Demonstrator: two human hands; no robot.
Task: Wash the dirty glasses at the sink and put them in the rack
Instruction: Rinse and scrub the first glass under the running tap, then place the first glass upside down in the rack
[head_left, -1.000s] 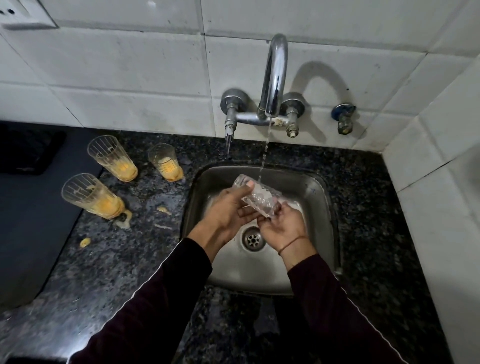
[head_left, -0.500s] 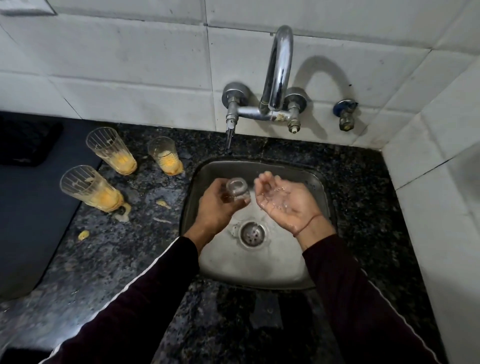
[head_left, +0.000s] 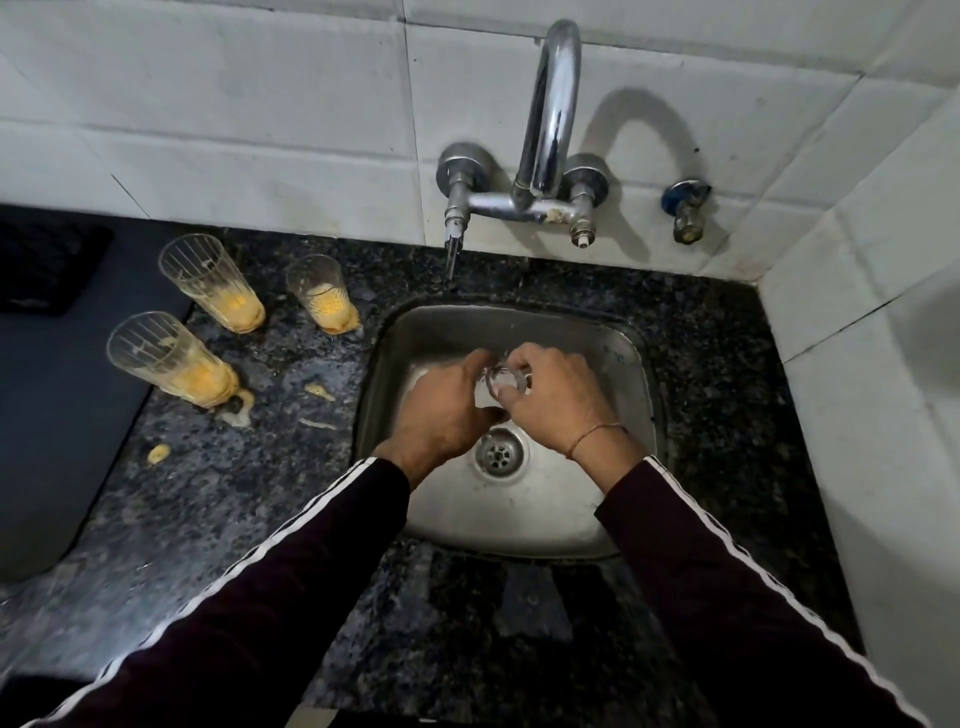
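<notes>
Clear glass tumbler, wet and largely hidden, sat at the frame's centre over the steel sink. Left hand and right hand both curled around it, fingers meeting. Three ribbed glasses holding yellow residue stood at upper left on the speckled counter: one, another, a third.
</notes>
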